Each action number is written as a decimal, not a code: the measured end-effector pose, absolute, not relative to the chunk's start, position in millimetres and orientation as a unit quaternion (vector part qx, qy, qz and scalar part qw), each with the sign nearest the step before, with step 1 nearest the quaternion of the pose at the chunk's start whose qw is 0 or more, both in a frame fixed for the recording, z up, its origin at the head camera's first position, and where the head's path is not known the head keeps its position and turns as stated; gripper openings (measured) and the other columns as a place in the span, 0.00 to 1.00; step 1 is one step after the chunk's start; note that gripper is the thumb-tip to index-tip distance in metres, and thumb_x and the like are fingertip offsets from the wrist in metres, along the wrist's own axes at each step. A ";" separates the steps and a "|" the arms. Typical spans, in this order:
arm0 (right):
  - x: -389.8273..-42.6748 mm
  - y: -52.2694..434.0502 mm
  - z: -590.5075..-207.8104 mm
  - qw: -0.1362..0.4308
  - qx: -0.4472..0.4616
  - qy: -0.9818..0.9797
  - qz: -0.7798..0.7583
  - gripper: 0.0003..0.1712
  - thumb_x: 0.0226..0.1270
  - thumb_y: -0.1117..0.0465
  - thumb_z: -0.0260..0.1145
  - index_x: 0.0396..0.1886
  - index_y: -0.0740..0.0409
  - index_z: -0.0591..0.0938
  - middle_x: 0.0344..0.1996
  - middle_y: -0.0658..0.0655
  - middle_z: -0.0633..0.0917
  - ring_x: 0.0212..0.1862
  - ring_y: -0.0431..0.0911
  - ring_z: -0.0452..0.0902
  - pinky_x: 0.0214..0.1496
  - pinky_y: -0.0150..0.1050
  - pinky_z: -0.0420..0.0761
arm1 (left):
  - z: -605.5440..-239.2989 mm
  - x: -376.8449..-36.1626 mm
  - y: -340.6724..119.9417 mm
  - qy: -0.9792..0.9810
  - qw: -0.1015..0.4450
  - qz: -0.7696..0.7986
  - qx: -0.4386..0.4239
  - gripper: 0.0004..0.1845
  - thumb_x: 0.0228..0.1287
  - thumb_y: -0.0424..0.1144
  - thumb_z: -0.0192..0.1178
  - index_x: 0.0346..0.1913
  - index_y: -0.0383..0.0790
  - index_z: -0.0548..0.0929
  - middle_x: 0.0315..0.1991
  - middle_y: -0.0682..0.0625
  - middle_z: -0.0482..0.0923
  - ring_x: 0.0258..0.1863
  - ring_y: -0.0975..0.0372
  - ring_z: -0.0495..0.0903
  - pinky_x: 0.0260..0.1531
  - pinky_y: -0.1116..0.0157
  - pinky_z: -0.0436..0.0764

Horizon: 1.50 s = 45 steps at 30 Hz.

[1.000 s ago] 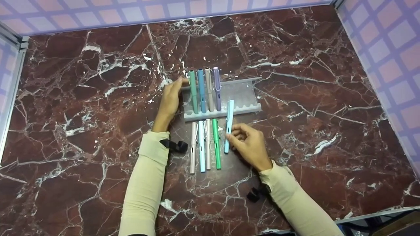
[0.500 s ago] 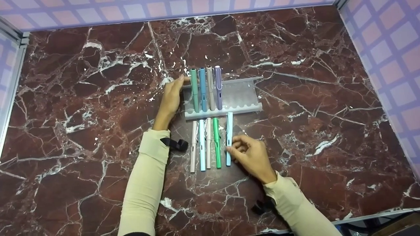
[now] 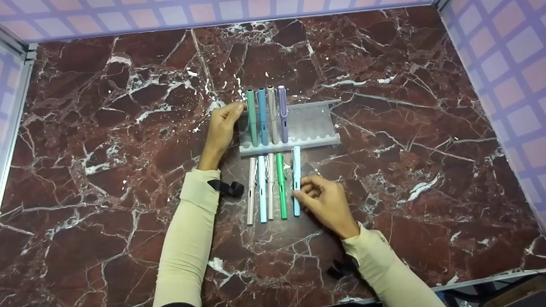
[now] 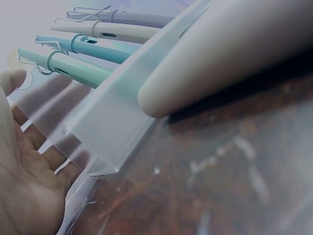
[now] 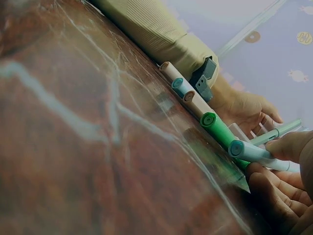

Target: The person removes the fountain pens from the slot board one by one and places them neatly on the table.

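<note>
A clear pen rack [image 3: 313, 121] stands tilted on the table, with a sage green pen [image 3: 251, 119], a blue pen [image 3: 262, 119], a beige pen [image 3: 272, 117] and a purple pen [image 3: 283, 117] leaning in its left slots. My left hand [image 3: 222, 128] holds the rack's upper left edge; in the left wrist view its fingers [image 4: 51, 159] lie behind the clear panel. Between thumb and fingers, my right hand [image 3: 326, 202] pinches a light blue pen [image 3: 297, 166], right of the bright green pen [image 3: 281, 187]. Whether the pinched pen touches the table I cannot tell.
Left of the bright green pen lie two pinkish-beige pens [image 3: 251, 192] and another light blue pen [image 3: 262, 192], side by side in front of the rack. Patterned panels [image 3: 503, 55] bound the marbled table [image 3: 405, 170] at the back and sides.
My right hand has drawn the light blue pen back from the rack's front edge and straightened it alongside the row. My left hand's thumb and fingertips have come together at the rack's corner.
</note>
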State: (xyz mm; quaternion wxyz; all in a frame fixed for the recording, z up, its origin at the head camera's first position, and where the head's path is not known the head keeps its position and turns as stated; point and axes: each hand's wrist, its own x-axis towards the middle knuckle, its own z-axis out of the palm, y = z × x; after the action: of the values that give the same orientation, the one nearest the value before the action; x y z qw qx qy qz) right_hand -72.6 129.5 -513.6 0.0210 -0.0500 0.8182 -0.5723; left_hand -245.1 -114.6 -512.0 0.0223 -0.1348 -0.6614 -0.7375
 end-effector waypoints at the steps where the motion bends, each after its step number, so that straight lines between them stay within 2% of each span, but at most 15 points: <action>1: -72.7 129.5 -513.9 0.021 -0.051 0.819 -0.571 0.12 0.58 0.65 0.76 0.38 0.67 0.84 0.26 0.57 0.88 0.21 0.43 0.81 0.22 0.33 0.83 | -511.9 -245.1 -114.4 -0.659 0.024 -0.741 -0.131 0.15 0.73 0.32 0.49 0.38 0.28 0.87 0.24 0.36 0.79 0.19 0.58 0.73 0.18 0.70 0.74; 3: -72.9 129.5 -514.0 0.022 -0.051 0.820 -0.570 0.12 0.57 0.65 0.76 0.39 0.67 0.84 0.26 0.56 0.88 0.21 0.43 0.81 0.23 0.33 0.83 | -512.1 -245.2 -114.1 -0.654 0.021 -0.745 -0.126 0.16 0.73 0.31 0.48 0.38 0.28 0.86 0.23 0.34 0.77 0.16 0.59 0.71 0.15 0.70 0.72; 9: -73.4 128.9 -513.2 0.027 -0.040 0.813 -0.580 0.12 0.58 0.66 0.76 0.38 0.68 0.85 0.25 0.57 0.87 0.19 0.44 0.81 0.21 0.34 0.83 | -511.7 -245.4 -112.9 -0.653 0.027 -0.747 -0.120 0.15 0.71 0.29 0.49 0.37 0.24 0.86 0.24 0.44 0.83 0.18 0.59 0.75 0.17 0.70 0.77; 12: -73.8 128.6 -512.5 0.029 -0.033 0.817 -0.575 0.11 0.57 0.65 0.76 0.36 0.67 0.85 0.25 0.57 0.87 0.19 0.44 0.80 0.21 0.34 0.83 | -512.3 -245.8 -112.9 -0.653 0.027 -0.748 -0.118 0.15 0.71 0.29 0.49 0.34 0.27 0.86 0.22 0.46 0.81 0.16 0.59 0.74 0.15 0.70 0.75; 13: -73.9 128.4 -512.1 0.029 -0.032 0.819 -0.572 0.11 0.57 0.65 0.77 0.35 0.67 0.85 0.24 0.56 0.87 0.19 0.44 0.80 0.21 0.34 0.83 | -512.8 -246.2 -112.9 -0.655 0.030 -0.746 -0.116 0.15 0.71 0.28 0.49 0.33 0.28 0.87 0.23 0.47 0.81 0.17 0.60 0.75 0.17 0.70 0.76; 17: -74.0 127.9 -510.2 0.029 -0.028 0.826 -0.562 0.09 0.57 0.65 0.77 0.33 0.66 0.85 0.24 0.55 0.87 0.19 0.43 0.80 0.21 0.34 0.83 | -513.4 -246.4 -113.0 -0.656 0.033 -0.746 -0.108 0.15 0.70 0.28 0.50 0.32 0.32 0.87 0.22 0.44 0.80 0.18 0.60 0.74 0.19 0.71 0.76; 20: -73.9 127.7 -509.3 0.029 -0.024 0.831 -0.554 0.09 0.57 0.65 0.77 0.32 0.65 0.85 0.23 0.55 0.87 0.19 0.42 0.80 0.21 0.34 0.83 | -512.8 -246.0 -112.9 -0.653 0.026 -0.749 -0.107 0.15 0.70 0.28 0.49 0.33 0.31 0.87 0.22 0.41 0.79 0.17 0.60 0.73 0.16 0.71 0.75; 24: -73.9 127.5 -508.4 0.027 -0.018 0.843 -0.537 0.09 0.56 0.64 0.78 0.30 0.63 0.85 0.22 0.54 0.86 0.20 0.41 0.80 0.22 0.33 0.83 | -511.8 -245.8 -112.8 -0.655 0.022 -0.748 -0.104 0.15 0.70 0.29 0.50 0.35 0.28 0.87 0.22 0.43 0.80 0.17 0.61 0.74 0.16 0.71 0.75; 28: -73.9 127.3 -506.9 0.025 -0.014 0.851 -0.524 0.09 0.55 0.63 0.78 0.29 0.62 0.85 0.21 0.53 0.86 0.20 0.41 0.80 0.23 0.32 0.83 | -511.4 -245.9 -112.5 -0.660 0.020 -0.744 -0.103 0.15 0.70 0.30 0.50 0.35 0.28 0.87 0.22 0.34 0.77 0.15 0.61 0.73 0.14 0.71 0.73; 35: -74.7 127.3 -506.1 0.018 -0.018 0.866 -0.499 0.10 0.53 0.61 0.80 0.26 0.60 0.85 0.20 0.51 0.85 0.22 0.39 0.78 0.26 0.30 0.81 | -512.2 -245.7 -112.1 -0.654 0.021 -0.750 -0.103 0.15 0.70 0.29 0.49 0.35 0.29 0.87 0.23 0.46 0.82 0.16 0.62 0.74 0.15 0.72 0.75; 40: -75.1 127.4 -506.7 0.017 -0.022 0.870 -0.493 0.10 0.53 0.60 0.80 0.26 0.59 0.85 0.19 0.50 0.85 0.22 0.39 0.77 0.26 0.30 0.80 | -511.8 -245.6 -112.7 -0.659 0.010 -0.744 -0.108 0.16 0.72 0.31 0.49 0.30 0.36 0.86 0.24 0.26 0.74 0.15 0.61 0.74 0.14 0.71 0.75; 42: -75.1 127.4 -506.8 0.018 -0.022 0.869 -0.494 0.11 0.53 0.60 0.80 0.26 0.59 0.85 0.20 0.50 0.85 0.22 0.39 0.77 0.26 0.29 0.80 | -512.0 -246.0 -112.7 -0.663 0.011 -0.741 -0.109 0.16 0.72 0.32 0.49 0.29 0.36 0.85 0.24 0.24 0.73 0.15 0.61 0.73 0.14 0.71 0.74; 45: -75.0 127.3 -505.8 0.024 -0.020 0.864 -0.502 0.11 0.52 0.60 0.81 0.27 0.59 0.85 0.20 0.50 0.85 0.22 0.39 0.78 0.25 0.30 0.81 | -512.1 -246.5 -112.5 -0.664 0.011 -0.739 -0.109 0.17 0.72 0.32 0.49 0.27 0.30 0.83 0.23 0.27 0.73 0.15 0.61 0.72 0.14 0.71 0.74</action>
State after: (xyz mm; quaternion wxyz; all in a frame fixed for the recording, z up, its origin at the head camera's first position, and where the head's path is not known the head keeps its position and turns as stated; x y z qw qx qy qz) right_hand -75.0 127.3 -505.8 0.0240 -0.0200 0.8643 -0.5020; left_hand -246.5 -112.5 -512.1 0.0113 -0.1091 -0.6643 -0.7394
